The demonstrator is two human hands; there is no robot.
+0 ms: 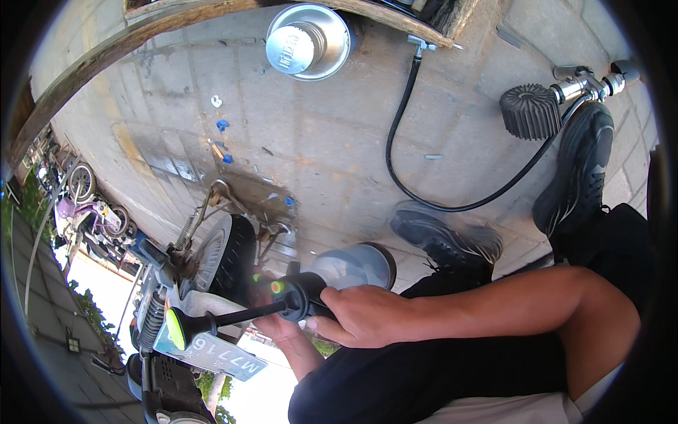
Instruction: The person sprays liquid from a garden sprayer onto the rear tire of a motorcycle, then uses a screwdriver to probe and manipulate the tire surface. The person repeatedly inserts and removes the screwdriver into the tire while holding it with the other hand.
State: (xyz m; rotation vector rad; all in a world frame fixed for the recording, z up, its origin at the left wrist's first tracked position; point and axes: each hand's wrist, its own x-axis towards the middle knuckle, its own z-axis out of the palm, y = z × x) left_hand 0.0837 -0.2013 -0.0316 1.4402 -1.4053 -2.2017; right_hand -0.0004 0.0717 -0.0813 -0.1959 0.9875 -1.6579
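Note:
My right hand (365,316) grips the black head of a pump sprayer (352,267) with a translucent bottle. The sprayer lies tilted on its side in the air, its black pump rod pulled out towards the left, ending in a yellow-green handle (177,327). My left hand (280,326) is behind the sprayer head, close to the nozzle; its fingers are blurred and partly hidden, so whether they hold anything is unclear. Just beyond it is the black tyre (241,259) of a motor scooter's wheel, with a licence plate (212,355) beside it.
A black hose (394,132) curves over the paved ground to a metal fitting with a ribbed dark part (529,111) near my shoes. A metal bowl (339,40) holding a tin stands by a wooden frame (371,9). Blue scraps (222,125) lie about. Parked motorcycles (87,212) stand far left.

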